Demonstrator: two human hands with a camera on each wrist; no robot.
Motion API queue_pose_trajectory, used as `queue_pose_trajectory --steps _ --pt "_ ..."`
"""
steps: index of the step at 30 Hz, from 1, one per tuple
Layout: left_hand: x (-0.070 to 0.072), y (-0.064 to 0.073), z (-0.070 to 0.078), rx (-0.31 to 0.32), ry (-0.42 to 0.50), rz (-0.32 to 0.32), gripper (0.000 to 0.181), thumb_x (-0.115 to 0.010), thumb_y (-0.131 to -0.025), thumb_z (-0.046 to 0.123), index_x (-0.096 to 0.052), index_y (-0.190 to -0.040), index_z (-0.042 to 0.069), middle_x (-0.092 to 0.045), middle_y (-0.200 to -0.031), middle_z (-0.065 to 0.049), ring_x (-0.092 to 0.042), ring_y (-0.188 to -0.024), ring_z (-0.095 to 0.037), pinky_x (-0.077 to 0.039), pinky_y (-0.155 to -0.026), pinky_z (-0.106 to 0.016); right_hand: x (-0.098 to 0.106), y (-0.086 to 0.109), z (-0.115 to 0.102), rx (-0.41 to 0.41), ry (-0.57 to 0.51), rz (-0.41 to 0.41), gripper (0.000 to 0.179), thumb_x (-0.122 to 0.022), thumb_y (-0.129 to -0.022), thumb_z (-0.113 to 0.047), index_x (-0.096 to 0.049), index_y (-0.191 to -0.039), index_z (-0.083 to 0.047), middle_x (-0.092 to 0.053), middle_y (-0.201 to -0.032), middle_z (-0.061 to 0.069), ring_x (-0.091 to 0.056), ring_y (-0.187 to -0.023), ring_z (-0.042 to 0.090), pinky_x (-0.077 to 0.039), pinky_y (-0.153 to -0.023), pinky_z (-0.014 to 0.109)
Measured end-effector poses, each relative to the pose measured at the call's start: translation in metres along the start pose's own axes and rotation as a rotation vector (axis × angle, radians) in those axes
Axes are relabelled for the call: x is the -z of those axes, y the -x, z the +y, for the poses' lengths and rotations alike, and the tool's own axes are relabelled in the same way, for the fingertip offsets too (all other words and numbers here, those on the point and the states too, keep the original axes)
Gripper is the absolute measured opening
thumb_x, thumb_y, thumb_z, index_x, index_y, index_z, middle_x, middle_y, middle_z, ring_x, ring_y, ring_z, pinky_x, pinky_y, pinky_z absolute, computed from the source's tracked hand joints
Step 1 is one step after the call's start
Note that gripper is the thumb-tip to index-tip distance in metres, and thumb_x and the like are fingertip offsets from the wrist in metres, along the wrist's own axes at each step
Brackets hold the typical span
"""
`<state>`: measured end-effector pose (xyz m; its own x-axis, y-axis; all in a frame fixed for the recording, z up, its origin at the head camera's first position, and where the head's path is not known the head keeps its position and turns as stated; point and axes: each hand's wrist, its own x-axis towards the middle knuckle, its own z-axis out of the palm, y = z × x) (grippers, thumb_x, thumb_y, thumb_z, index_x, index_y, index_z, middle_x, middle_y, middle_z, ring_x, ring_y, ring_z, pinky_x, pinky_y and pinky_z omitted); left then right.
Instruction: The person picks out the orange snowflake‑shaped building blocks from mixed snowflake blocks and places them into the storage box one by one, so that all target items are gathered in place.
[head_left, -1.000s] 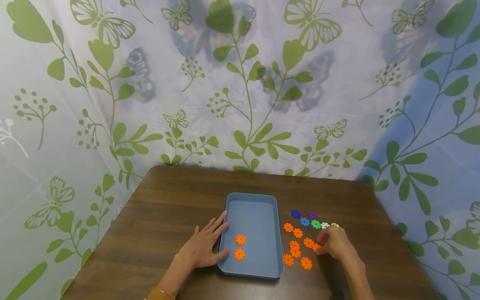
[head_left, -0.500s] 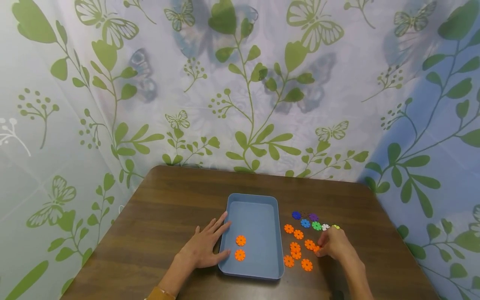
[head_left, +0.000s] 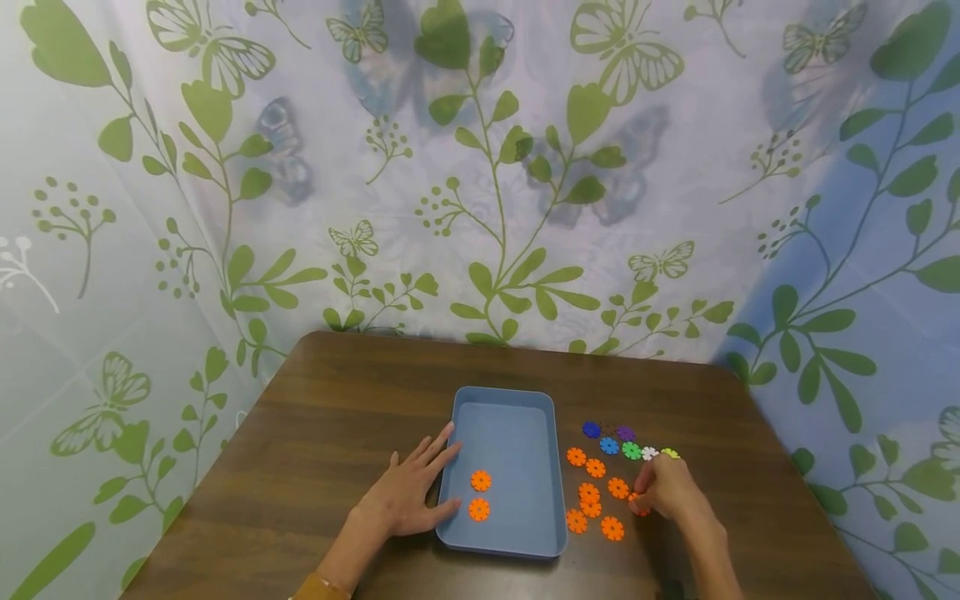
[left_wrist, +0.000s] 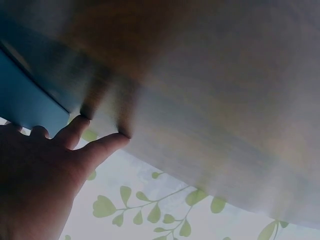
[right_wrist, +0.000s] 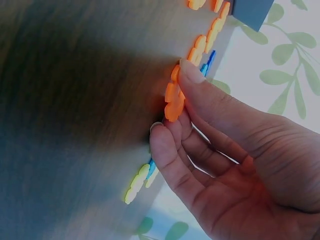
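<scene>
My right hand (head_left: 675, 492) pinches an orange notched building disc (right_wrist: 174, 102) between thumb and fingers, low over the table. In the head view that disc is partly hidden by the thumb. Several other orange discs (head_left: 612, 528) lie flat between this hand and the blue-grey tray (head_left: 525, 467). My left hand (head_left: 405, 497) lies spread at the tray's left side, its thumb and fingertips reaching over the rim. Two orange discs (head_left: 480, 481) sit inside the tray, near that thumb. The left wrist view shows the left hand's fingers (left_wrist: 105, 146) extended beside the tray wall.
Behind the orange discs lie single discs: dark blue (head_left: 592, 429), purple (head_left: 626, 433), light blue (head_left: 609, 446), green (head_left: 632, 450), white (head_left: 650, 453) and yellow (head_left: 670, 453). All rest on a brown wooden table (head_left: 360, 383). A leaf-patterned curtain (head_left: 480, 208) hangs behind it.
The orange disc at my right fingertips has shifted slightly right, away from the neighbouring orange disc, and more of it shows. My left hand and the tray stay in place.
</scene>
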<state>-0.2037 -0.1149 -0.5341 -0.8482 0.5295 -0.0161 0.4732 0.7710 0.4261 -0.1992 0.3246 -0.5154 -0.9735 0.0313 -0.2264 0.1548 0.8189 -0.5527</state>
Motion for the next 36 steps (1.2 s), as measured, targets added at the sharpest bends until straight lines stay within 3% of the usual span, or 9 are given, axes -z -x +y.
queue_pose_trajectory --steps 12,21,36 --pt "-0.001 0.001 0.000 -0.009 0.002 0.014 0.085 -0.066 -0.099 0.058 -0.039 -0.169 0.018 -0.015 -0.182 -0.003 -0.033 -0.158 -0.048 -0.026 -0.109 -0.089 0.000 0.002 -0.003 -0.069 -0.094 -0.015 0.024 -0.092 -0.077 0.006 -0.070 -0.082 -0.002 -0.065 -0.083 0.009 -0.061 -0.070 0.022 -0.055 -0.061 0.034" --pt "-0.002 0.000 -0.001 -0.006 -0.007 0.014 0.086 -0.065 -0.098 0.059 -0.038 -0.169 0.019 -0.015 -0.182 -0.002 -0.033 -0.159 -0.048 -0.026 -0.109 -0.089 -0.002 0.007 -0.004 -0.048 -0.163 0.018 0.017 -0.090 -0.080 0.008 -0.076 -0.085 0.000 -0.069 -0.080 0.008 -0.066 -0.066 0.021 -0.064 -0.063 0.037" --pt "0.000 0.001 0.000 0.001 -0.003 0.000 0.087 -0.066 -0.098 0.057 -0.036 -0.170 0.019 -0.013 -0.182 -0.001 -0.032 -0.159 -0.047 -0.025 -0.111 -0.089 0.001 0.013 -0.002 0.025 -0.316 0.078 0.008 -0.082 -0.085 0.014 -0.076 -0.085 0.007 -0.076 -0.078 0.012 -0.076 -0.070 0.027 -0.065 -0.060 0.038"
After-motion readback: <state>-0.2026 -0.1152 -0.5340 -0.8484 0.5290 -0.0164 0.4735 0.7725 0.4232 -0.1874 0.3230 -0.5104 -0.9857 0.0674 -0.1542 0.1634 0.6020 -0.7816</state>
